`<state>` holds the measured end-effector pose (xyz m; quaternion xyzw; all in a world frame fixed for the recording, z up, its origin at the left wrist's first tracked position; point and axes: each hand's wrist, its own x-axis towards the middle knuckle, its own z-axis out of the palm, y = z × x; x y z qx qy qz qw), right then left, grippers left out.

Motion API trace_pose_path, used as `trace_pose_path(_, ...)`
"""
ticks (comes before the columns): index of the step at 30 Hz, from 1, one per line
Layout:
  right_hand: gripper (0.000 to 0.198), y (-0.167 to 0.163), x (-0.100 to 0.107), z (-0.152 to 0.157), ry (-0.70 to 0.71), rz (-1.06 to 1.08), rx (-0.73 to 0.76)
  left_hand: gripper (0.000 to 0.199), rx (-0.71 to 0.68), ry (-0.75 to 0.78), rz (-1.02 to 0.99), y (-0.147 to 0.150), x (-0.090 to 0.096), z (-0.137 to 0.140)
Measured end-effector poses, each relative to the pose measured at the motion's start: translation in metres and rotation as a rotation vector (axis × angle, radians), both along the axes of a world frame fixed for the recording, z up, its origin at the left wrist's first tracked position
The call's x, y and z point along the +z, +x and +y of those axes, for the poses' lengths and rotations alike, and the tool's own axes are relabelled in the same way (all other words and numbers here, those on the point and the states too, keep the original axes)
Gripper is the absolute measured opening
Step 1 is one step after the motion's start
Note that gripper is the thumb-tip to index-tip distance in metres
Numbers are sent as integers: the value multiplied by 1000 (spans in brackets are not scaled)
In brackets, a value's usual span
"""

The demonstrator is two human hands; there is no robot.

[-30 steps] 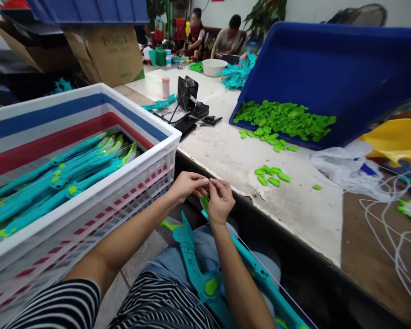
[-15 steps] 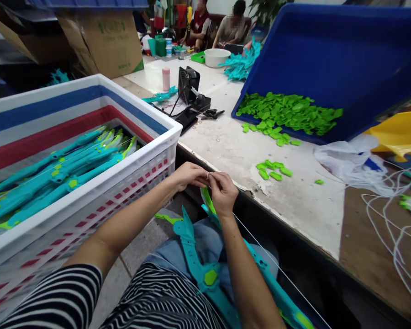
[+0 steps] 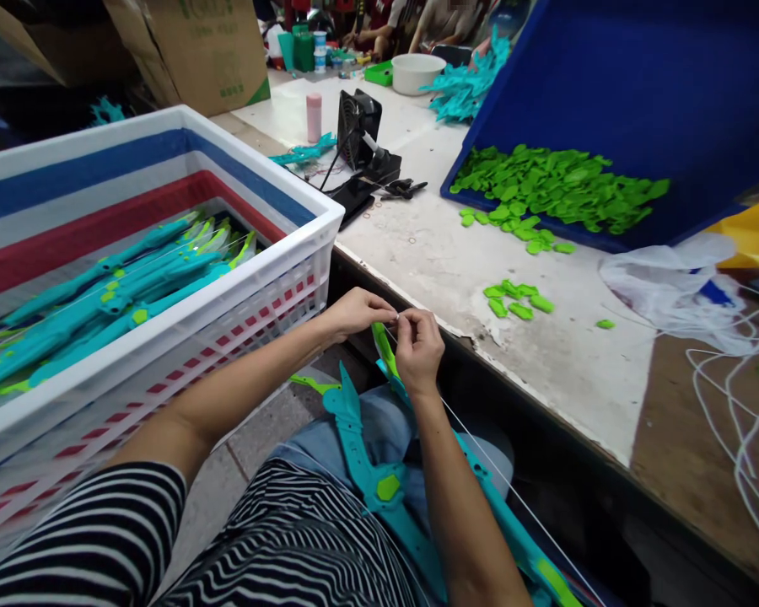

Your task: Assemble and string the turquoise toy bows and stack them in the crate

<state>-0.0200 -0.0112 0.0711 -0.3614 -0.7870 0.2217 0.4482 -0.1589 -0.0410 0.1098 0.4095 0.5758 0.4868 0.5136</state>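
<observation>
Over my lap, my left hand [image 3: 359,312] and my right hand [image 3: 419,347] meet with fingertips pinched on a thin white string [image 3: 507,482]. The string runs from there down to the lower right. Just below the hands shows the lime-green tip [image 3: 385,350] of a teal part that passes behind my right forearm. A teal plastic toy bow limb [image 3: 354,438] with a green hexagonal piece [image 3: 388,487] lies across my thighs. More teal bow [image 3: 503,516] shows right of my forearm. The exact shape of the string between my fingers is too small to tell.
On my left stands a white crate [image 3: 335,221] holding several teal bows [image 3: 117,295]. Green pieces [image 3: 519,300] lie on the table [image 3: 569,379], with more piled in a tilted blue bin [image 3: 607,76]. A small black fan [image 3: 357,126] stands behind. Two people sit at the far end.
My view has tilted down slightly. Both hands stay together at the string; the left fingers have straightened, and the right fingers have curled closer around their pinch.
</observation>
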Motion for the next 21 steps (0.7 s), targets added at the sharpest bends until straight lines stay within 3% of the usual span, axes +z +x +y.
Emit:
trace_pose_path(5, 17, -3, -13, 2, 141, -56, -129, 8, 23, 100, 106, 1, -8, -4)
trace_pose_path(7, 18, -3, -14, -1, 165, -41, -114, 13, 68, 156, 66, -2, -11, -19)
trace_pose_path(9, 17, -1, -12, -6, 187, -18, -64, 19, 202, 168, 53, -7, -18, -48)
trace_pose_path(11, 17, 1, -12, -14, 190, -26, 24, 15, 411, 85, 142, -9, -33, -94)
trace_pose_path(14, 17, -6, -20, -33, 152, -157, 296, 8, 628, -258, 285, -1, -68, -176)
trace_pose_path(16, 19, -19, -31, -50, 121, -311, 500, 15, 567, -508, 219, 13, -93, -220)
trace_pose_path(17, 21, -28, -38, -59, 110, -401, 573, 18, 499, -562, 161, 20, -104, -235)
trace_pose_path(19, 30, -44, -49, -75, 95, -599, 645, 20, 409, -566, 121, 34, -120, -250)
trace_pose_path(21, 46, -56, -58, -86, 60, -801, 652, 18, 399, -535, 157, 43, -129, -248)
